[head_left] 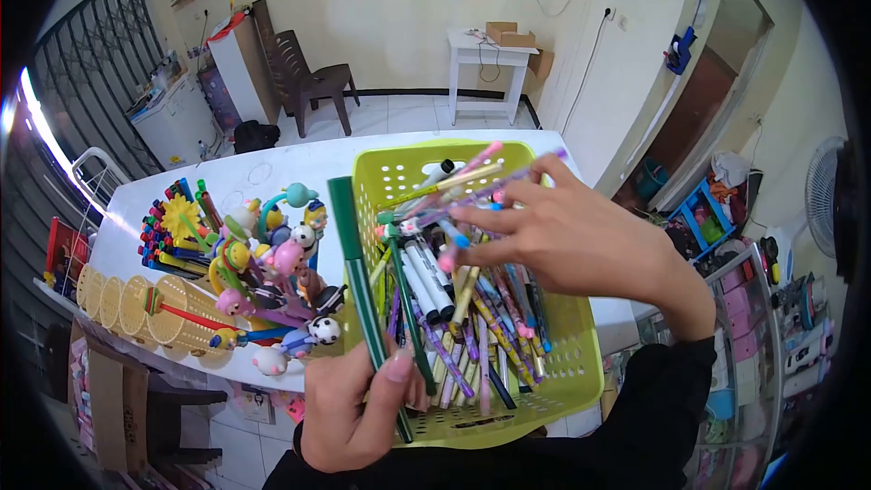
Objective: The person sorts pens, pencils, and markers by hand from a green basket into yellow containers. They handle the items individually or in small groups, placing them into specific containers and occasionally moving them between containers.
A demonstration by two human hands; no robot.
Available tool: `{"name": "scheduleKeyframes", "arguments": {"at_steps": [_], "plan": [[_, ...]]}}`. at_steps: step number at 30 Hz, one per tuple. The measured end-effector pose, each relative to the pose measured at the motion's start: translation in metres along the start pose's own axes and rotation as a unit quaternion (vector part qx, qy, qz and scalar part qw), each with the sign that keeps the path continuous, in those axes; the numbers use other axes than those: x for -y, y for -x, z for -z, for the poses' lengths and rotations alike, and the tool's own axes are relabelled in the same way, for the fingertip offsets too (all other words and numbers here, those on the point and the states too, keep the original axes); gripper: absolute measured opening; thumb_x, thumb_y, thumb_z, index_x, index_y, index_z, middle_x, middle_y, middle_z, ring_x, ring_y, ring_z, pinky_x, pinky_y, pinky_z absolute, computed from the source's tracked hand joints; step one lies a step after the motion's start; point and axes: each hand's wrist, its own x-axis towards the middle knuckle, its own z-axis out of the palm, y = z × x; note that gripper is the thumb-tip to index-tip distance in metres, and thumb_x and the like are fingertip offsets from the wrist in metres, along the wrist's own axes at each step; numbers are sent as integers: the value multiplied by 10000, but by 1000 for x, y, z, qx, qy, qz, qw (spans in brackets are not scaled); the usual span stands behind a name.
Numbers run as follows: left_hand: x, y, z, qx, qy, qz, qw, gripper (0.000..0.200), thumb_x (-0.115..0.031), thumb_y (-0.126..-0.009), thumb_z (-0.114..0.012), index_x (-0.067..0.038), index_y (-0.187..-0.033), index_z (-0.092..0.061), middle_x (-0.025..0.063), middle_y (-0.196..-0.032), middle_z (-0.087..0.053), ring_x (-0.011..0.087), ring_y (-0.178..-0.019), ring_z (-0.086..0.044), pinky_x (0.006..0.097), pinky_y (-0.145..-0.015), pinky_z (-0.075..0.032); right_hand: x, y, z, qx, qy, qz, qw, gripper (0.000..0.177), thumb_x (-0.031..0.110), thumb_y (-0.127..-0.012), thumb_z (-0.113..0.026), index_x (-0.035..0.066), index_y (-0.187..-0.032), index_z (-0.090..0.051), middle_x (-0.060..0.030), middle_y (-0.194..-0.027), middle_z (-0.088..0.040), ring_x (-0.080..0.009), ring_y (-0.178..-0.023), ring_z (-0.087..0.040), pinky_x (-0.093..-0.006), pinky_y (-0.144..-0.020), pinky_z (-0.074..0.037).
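Observation:
My left hand is closed around a thick green marker with a green cap, held upright at the near left side of the basket. A thinner dark green pen stands close beside the marker, its lower end by my fingers. My right hand reaches over the basket, fingers stretched and apart, slightly blurred, among loose pencils. A purple pencil slants behind its fingers. The yellow-green plastic basket holds many pencils and pens, with white markers with black caps in the middle.
Left of the basket stand pens with toy-figure tops and a bundle of coloured markers. Woven yellow cups lie along the left side of the white table. A brown chair and small white table stand behind.

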Motion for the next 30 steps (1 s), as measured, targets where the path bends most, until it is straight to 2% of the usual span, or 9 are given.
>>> {"name": "scheduleKeyframes", "arguments": {"at_steps": [2,4,6,9,13,15,17,22,30], "plan": [[3,1,2,-1,8,-3,1000,357,-208,-821,-368,-3,-531,-402,90,-433,-453,104,-367,-412,192,-364,-271,-5,-9,-2,-53,-16,31,998,376,88,-623,-552,243,-965,-578,13,-1103,-487,-171,-936,-463,-363,-798,-314],[5,3,9,46,45,12,998,241,-84,-828,-388,31,-625,-446,71,-500,-485,127,-449,-501,226,-444,-385,-6,-16,4,23,-18,25,999,405,72,-603,-550,250,-965,-578,15,-1083,-501,-164,-936,-464,-355,-802,-315],[5,3,7,39,54,8,998,248,-86,-830,-385,30,-619,-442,70,-497,-479,124,-451,-500,226,-441,-383,-12,-13,6,0,-44,33,998,387,48,-583,-537,212,-929,-591,-1,-988,-547,-184,-892,-489,-341,-773,-335],[5,2,7,29,56,5,998,257,-88,-832,-382,29,-610,-437,67,-492,-470,121,-448,-496,225,-436,-378,-15,-6,20,-60,-130,28,989,206,38,-603,-500,84,-774,-606,-90,-646,-551,-257,-697,-526,-341,-605,-415],[4,1,0,-9,37,-5,999,335,-187,-831,-366,-10,-546,-378,83,-450,-425,114,-371,-421,191,-357,-272,-6,-20,8,-114,-211,100,966,163,56,-615,-493,67,-737,-600,-95,-629,-544,-259,-688,-525,-350,-615,-414],[5,1,0,-10,37,-6,999,333,-186,-832,-365,-10,-550,-379,78,-450,-422,112,-371,-420,191,-357,-272,7,-32,-11,42,-217,136,966,210,70,-644,-500,79,-841,-570,-54,-832,-551,-210,-856,-477,-324,-724,-358],[6,1,1,-10,37,-7,999,331,-185,-833,-364,-9,-553,-380,73,-451,-419,111,-371,-420,191,-357,-273,22,-38,-43,-9,-196,175,965,228,172,-736,-440,77,-912,-550,-41,-921,-527,-194,-921,-438,-358,-760,-334],[5,2,3,-10,49,10,999,255,-101,-837,-373,30,-635,-458,60,-485,-475,114,-422,-476,224,-416,-359,35,-45,-50,67,-164,168,970,302,292,-805,-344,128,-965,-542,-24,-919,-508,-170,-929,-412,-359,-753,-312],[7,2,8,4,16,8,1000,229,-96,-829,-393,37,-659,-473,65,-485,-491,121,-421,-488,226,-419,-370,23,-18,-27,158,-127,102,974,220,246,-750,-481,133,-921,-563,27,-847,-543,-155,-933,-420,-351,-844,-274]]}}
